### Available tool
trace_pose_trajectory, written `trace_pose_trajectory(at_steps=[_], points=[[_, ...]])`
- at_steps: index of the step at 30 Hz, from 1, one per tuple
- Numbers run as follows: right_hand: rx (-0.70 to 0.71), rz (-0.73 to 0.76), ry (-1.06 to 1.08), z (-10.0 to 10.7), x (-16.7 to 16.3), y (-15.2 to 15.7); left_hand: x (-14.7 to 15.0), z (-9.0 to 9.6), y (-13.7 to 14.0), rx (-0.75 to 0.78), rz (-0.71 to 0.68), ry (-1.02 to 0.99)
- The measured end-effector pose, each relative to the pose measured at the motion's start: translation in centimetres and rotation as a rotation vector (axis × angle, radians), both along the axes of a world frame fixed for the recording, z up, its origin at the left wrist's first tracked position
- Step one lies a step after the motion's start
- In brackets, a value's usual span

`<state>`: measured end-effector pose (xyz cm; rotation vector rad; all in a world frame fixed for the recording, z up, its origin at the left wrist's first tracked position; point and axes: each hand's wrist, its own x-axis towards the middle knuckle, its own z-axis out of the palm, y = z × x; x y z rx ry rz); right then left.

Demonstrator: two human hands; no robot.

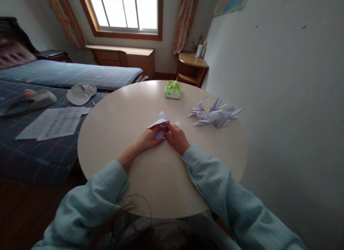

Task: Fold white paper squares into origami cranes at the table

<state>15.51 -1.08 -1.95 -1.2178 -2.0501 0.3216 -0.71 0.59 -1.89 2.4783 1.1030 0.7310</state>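
A partly folded sheet of pale paper is held between my two hands, just above the middle of the round table. One pointed flap rises at its far side. My left hand grips the paper's left side, fingers under the flap and thumb near the lower edge. From the right, my right hand pinches it with bent fingers. Parts of the paper are hidden behind the fingers. To the right lies a cluster of folded paper cranes, pale like the sheet.
A green and white tissue pack stands at the table's far side. Left of the table is a bed with a plaid mattress, printed sheets and a white cap. A wall borders the right side.
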Motion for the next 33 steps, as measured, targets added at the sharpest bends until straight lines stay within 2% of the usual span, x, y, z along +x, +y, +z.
trace_pose_trajectory(at_steps=[9,18,24,29,33], points=[[0.02,0.064,-0.068,0.4,-0.1,-0.2,0.1,0.1,-0.2,-0.02,0.09,0.033],[0.02,-0.062,-0.158,0.3,-0.3,-0.2,0.2,0.3,-0.3,-0.001,0.049,0.026],[-0.018,-0.095,-0.212,0.6,-0.2,-0.3,0.2,0.0,-0.1,-0.005,0.042,0.021],[-0.034,-0.079,-0.214,1.0,-0.3,-0.4,0.2,-0.1,-0.2,0.014,0.065,0.021],[-0.04,-0.021,-0.182,1.2,-0.3,-0.5,0.3,0.6,-0.7,-0.003,0.14,0.021]])
